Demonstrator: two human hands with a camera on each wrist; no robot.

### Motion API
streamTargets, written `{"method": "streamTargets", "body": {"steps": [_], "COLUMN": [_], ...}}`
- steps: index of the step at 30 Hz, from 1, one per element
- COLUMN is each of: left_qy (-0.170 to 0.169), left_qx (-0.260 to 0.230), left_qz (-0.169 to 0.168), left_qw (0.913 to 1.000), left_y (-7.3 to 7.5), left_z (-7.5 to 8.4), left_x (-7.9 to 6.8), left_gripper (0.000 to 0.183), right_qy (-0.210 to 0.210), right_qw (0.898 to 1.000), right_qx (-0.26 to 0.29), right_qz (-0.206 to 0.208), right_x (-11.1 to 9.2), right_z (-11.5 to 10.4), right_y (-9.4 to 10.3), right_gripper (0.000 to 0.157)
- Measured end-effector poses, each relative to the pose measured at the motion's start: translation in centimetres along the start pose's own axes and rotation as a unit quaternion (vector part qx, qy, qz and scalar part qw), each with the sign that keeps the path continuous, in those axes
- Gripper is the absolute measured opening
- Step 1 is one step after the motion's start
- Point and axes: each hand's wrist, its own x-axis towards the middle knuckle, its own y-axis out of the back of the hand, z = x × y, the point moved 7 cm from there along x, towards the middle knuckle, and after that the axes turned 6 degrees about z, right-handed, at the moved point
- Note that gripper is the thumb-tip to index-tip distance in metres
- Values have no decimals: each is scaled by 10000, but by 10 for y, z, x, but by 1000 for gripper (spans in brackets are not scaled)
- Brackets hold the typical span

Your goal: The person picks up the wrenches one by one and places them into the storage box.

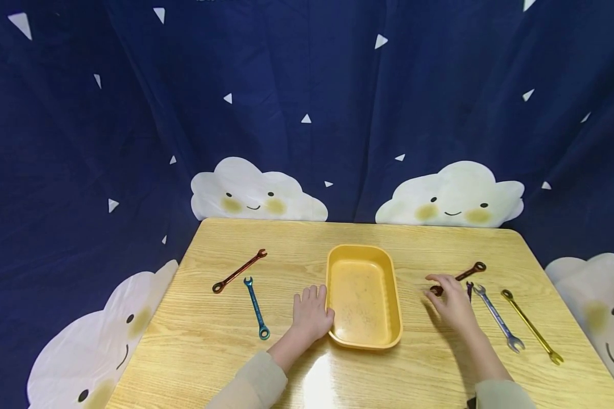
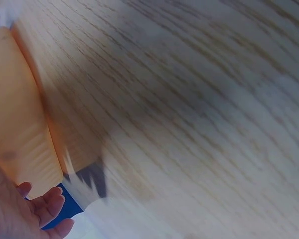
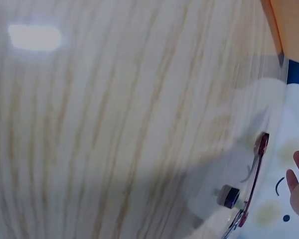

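The left hand (image 1: 311, 315) lay at the left side of a yellow-orange, round-cornered rectangular plastic tray (image 1: 364, 295), which stood in the middle of a pale wood-grained table (image 1: 210, 352). Its fingers were nearly straight, pointing away from the person with small gaps between them, and the thumb met the tray's rim, a pose that probably served to steady the light tray without lifting it. The right hand (image 1: 452, 301) hovered over the table to the right of the tray, thumb and forefinger well apart in a wide curve with nothing held between them; that spread suited the slim shaft of a dark red metal wrench (image 1: 465, 274), whose near end showed between them in the head view. Just beyond the wrist lay a dark purple metal wrench (image 1: 469, 291), mostly hidden by the hand, then a silvery blue open-ended wrench (image 1: 496, 316) and a gold-coloured metal wrench (image 1: 529, 324), slanting roughly alongside each other, apparently spaced so each could be picked up singly. Left of the tray, a bright red metal wrench (image 1: 240, 271) and a teal-blue metal wrench (image 1: 256, 304) lay apart from each other, within the left arm's likely reach.
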Motion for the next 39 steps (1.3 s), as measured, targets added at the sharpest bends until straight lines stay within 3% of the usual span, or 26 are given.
{"method": "streamTargets", "body": {"steps": [8,20,27,39], "left_qy": [3,6,21,37], "left_qx": [-6,40,22,-50], "left_qz": [-28,-49,-50,-81], "left_qw": [10000,10000,10000,9999], "left_y": [0,-2,-2,-2], "left_z": [0,0,0,-1], "left_x": [-1,0,-1,1], "left_gripper": [44,44,45,44], "right_qy": [-72,-670,-838,-1096], "right_qw": [9997,9943,9916,9846], "right_qx": [-165,-421,-618,-747], "right_qz": [-170,-710,-765,-1139], "right_x": [-1,-1,1,2], "right_z": [14,40,57,70], "right_y": [2,1,2,-2], "right_gripper": [38,33,29,24]}}
